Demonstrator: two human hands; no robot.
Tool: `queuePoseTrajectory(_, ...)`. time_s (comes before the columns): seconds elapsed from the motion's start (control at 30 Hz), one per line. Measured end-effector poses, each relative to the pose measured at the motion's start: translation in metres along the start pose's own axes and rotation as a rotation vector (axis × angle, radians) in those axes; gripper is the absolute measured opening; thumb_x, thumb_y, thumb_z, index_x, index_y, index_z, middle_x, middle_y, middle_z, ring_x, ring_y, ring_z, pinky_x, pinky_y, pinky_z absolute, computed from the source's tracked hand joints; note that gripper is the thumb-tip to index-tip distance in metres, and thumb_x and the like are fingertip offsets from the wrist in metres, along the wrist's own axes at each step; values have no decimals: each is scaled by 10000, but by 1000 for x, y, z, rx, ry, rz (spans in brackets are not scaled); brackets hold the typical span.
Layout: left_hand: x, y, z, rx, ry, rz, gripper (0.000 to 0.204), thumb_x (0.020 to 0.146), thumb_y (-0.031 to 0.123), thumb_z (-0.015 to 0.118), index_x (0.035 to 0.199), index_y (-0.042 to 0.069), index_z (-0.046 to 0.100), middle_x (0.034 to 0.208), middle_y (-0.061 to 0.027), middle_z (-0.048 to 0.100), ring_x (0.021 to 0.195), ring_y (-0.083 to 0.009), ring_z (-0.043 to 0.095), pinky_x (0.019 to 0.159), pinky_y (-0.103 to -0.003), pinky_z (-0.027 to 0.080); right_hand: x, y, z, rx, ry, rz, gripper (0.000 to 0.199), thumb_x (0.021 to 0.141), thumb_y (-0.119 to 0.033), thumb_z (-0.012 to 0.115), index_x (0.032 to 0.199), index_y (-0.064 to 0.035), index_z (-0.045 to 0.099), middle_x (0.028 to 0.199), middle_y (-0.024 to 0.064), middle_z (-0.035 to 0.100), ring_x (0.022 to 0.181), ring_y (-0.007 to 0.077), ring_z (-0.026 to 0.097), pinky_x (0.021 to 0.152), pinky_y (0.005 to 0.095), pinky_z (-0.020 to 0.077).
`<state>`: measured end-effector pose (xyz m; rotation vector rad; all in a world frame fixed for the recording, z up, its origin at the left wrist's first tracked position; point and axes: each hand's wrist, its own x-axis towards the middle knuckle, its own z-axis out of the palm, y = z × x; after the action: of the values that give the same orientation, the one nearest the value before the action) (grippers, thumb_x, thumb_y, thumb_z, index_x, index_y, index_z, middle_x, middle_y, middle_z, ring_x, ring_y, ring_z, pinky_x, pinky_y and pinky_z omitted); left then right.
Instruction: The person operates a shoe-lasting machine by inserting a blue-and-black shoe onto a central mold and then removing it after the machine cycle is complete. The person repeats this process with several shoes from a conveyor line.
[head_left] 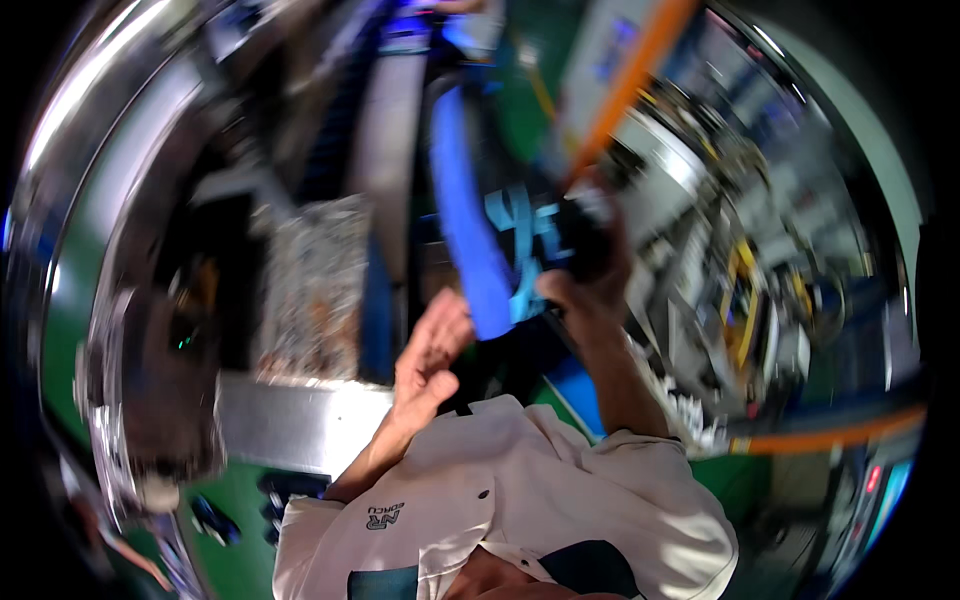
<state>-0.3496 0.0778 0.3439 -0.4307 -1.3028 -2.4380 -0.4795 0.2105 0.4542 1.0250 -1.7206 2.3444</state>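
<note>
The picture is blurred by motion. My left hand is raised with its fingers loosely curled, and its fingertips touch the lower end of a long blue strip that runs up and away from me. My right hand is closed around a dark object just to the right of the strip, next to a light blue fitting. Both forearms rise out of white sleeves at the bottom of the view.
An orange rail slants up at the upper right. A pile of grey-silver scrap lies left of the strip above a metal ledge. Blurred machinery fills the right side, green floor shows at lower left.
</note>
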Motion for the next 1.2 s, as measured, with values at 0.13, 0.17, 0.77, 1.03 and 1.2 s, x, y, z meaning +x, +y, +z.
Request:
queuePoseTrajectory(0.13,73,-67,72,89,160,-169,761,801,346,688,1370,2,317,1278,-120,487,1154,-204,482,1000,-334,351,-61,0,-83,42,280,261,1008,627,-64,803,1434,-78,198,1184,91,477,1010,149,502,871,274,426)
queuePoseTrajectory(0.17,84,-81,94,-3,114,-206,600,823,264,660,1298,-4,410,1151,-87,563,1018,-159,543,925,-300,410,-71,-4,-110,42,308,256,973,625,-6,761,1427,-84,216,1141,85,508,1006,140,501,862,269,425)
queuePoseTrajectory(0.77,261,-524,320,696,-432,-623,725,768,363,704,1282,-58,414,1109,-145,571,968,-233,552,851,-333,440,-215,-69,-432,-411,1436,22,598,683,-17,708,1231,19,473,1066,94,574,942,156,559,848,291,448)
queuePoseTrajectory(1.03,301,-618,354,1174,-385,-673,633,659,222,718,1176,-13,438,1128,-223,570,1081,-348,541,948,-424,424,-196,-79,-482,-829,1546,243,520,711,-55,709,1185,14,506,1033,72,589,914,134,546,833,283,447)
queuePoseTrajectory(1.2,290,-522,298,32,-105,-1210,289,782,77,662,1014,-57,554,970,-120,623,843,-219,633,713,-399,537,-111,-59,-607,-944,1340,644,220,689,-153,715,817,10,642,716,36,613,609,113,561,559,261,449)
